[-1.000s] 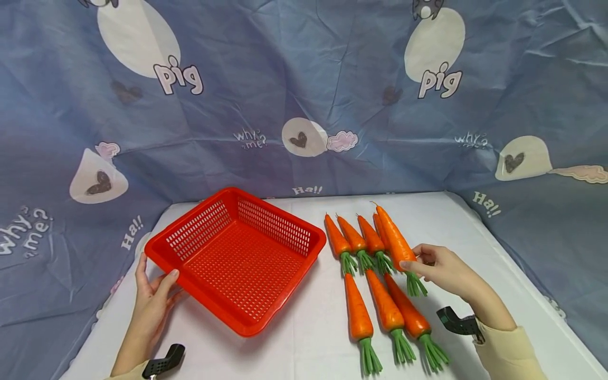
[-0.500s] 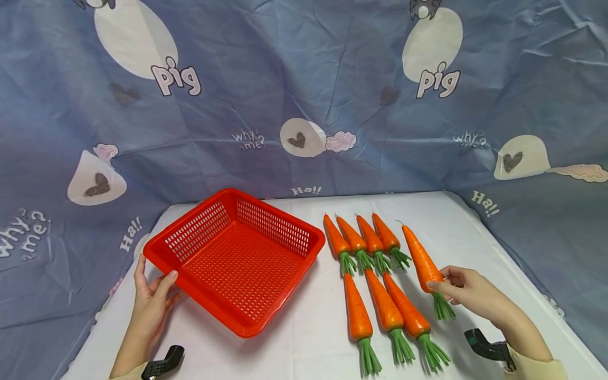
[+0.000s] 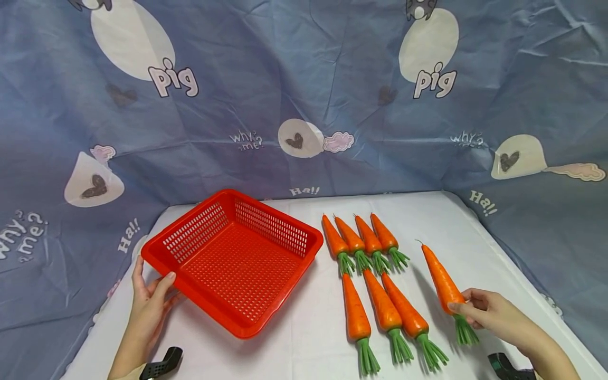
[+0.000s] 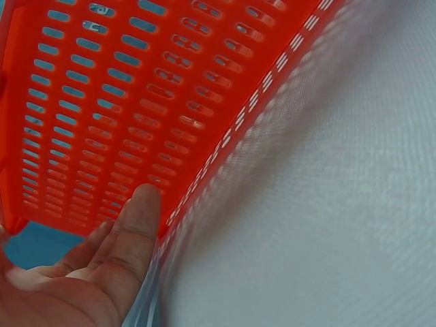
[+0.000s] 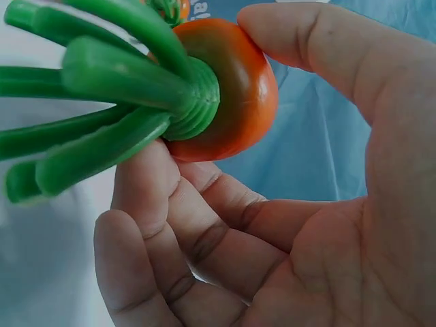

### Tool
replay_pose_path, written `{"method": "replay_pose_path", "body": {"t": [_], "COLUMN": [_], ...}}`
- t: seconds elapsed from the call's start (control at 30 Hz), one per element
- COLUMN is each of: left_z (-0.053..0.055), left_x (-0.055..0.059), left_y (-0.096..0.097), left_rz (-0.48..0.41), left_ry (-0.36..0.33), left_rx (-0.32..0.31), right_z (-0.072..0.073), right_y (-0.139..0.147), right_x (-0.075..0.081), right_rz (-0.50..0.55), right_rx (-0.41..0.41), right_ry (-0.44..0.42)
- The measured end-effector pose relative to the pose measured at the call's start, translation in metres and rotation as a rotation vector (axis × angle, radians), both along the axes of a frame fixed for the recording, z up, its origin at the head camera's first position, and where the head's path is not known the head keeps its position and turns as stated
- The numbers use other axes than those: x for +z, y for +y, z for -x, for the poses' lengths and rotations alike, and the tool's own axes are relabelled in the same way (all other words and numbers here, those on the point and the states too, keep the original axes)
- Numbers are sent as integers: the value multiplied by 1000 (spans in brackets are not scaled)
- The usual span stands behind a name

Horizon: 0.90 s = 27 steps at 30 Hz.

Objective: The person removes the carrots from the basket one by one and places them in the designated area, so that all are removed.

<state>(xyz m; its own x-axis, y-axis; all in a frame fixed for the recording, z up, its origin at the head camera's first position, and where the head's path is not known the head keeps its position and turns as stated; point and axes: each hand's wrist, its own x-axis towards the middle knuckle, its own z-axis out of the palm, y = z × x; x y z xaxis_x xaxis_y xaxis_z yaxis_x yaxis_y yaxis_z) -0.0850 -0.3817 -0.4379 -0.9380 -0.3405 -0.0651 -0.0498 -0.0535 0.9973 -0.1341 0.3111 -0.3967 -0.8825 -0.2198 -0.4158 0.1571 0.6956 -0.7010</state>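
My right hand point(image 3: 491, 315) pinches an orange carrot point(image 3: 443, 279) near its green stem end, between thumb and fingers. That carrot is tilted, tip pointing away to the upper left, and appears raised above the cloth with a shadow beside it. The right wrist view shows its stem point(image 5: 129, 88) close up. At the left, my left hand point(image 3: 149, 306) holds the near-left corner of a red plastic basket point(image 3: 199, 287), thumb on the rim and fingers point(image 4: 139, 214) against the outer wall. The basket holds nothing and looks tilted.
Two rows of carrots lie right of the basket: several in the back row point(image 3: 334, 237), and three in front, including one at left point(image 3: 356, 311). White cloth point(image 3: 304, 348) covers the table. A blue patterned curtain point(image 3: 266, 95) hangs behind and along both sides.
My right hand has carried its carrot from beside the back row toward the right and nearer to me. The left hand and basket have stayed put.
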Motion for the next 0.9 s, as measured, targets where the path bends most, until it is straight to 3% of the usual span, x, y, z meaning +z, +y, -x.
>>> {"method": "replay_pose_path", "body": {"t": [0.43,0.9], "left_z": [0,0], "left_x": [0,-1], "left_y": [0,1], "left_rz": [-24,-14], "left_ry": [19,38], "left_rx": [-6,-11], "right_z": [-8,-11], "right_y": [1,-12], "right_x": [-17,-24], "right_rz": [16,15], "right_rx": [0,52], "right_ry": [-69,-50]}}
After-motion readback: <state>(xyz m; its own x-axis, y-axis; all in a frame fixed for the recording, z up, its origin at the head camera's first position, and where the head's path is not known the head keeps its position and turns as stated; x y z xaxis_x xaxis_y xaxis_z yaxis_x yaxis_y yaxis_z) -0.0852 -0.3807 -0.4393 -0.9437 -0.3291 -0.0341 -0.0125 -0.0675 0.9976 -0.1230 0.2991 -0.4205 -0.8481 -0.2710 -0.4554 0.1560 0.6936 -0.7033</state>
